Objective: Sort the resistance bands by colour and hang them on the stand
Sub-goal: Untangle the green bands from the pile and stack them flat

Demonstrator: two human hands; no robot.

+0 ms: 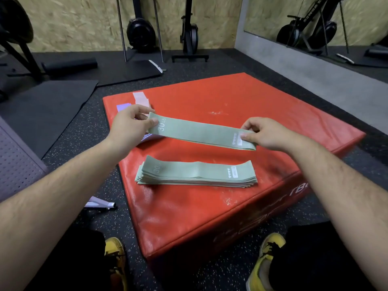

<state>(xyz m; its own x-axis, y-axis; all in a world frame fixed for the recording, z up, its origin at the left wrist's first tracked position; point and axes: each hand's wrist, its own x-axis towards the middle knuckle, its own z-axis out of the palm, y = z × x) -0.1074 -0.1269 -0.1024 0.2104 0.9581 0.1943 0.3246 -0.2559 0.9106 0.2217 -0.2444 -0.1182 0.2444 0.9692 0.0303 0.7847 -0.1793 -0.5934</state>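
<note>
Above box (231, 101), band (199, 133) pinched at 2 ends by left hand (128, 127) and right hand (268, 133); probably light, limp: hold by ends.

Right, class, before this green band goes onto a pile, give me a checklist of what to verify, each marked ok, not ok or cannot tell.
1. Left hand pinches one end of the held green band: ok.
2. Right hand pinches the other end: ok.
3. Its colour matches the green stack below it: ok.
4. Green stack lies neatly on the red box: ok.
5. Pink band and purple band lie apart from the green stack: ok.
6. Stand for hanging in view: cannot tell.
</note>
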